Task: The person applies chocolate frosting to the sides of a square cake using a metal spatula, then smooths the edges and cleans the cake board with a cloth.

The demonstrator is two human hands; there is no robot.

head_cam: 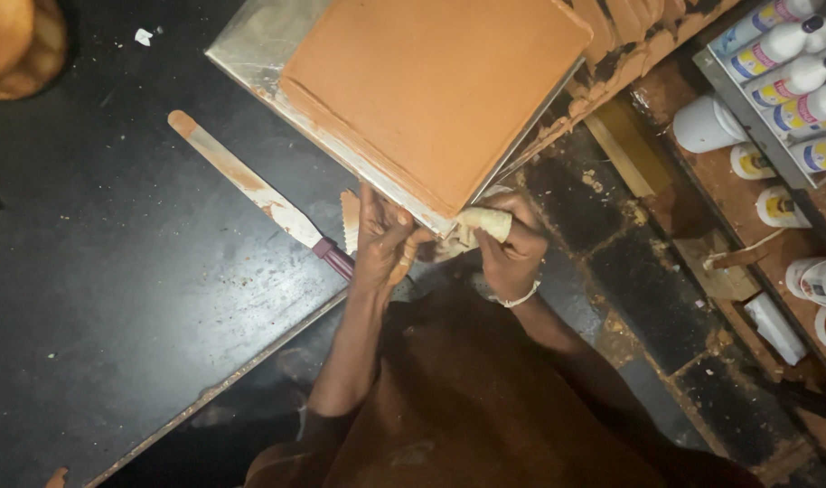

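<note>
A square cake [436, 86] coated in smooth brown icing sits on a silver board [255, 50] that overhangs the black table's edge. My left hand [381, 239] presses a pale toothed scraper [350, 221] against the board's near edge. At the board's near corner my right hand [512, 244] is closed on a crumpled, icing-stained cloth [481, 223], which touches that corner. A long palette knife [250, 185] smeared with icing, with a purple handle, lies on the table just left of my left hand.
The black table [115, 298] has crumbs and a metal-trimmed edge. A round brown object [15, 45] sits at the top left. Right of me is a shelf [738, 190] with several white bottles [783, 45] and tubs. Dirty dark floor tiles [630, 271] lie below.
</note>
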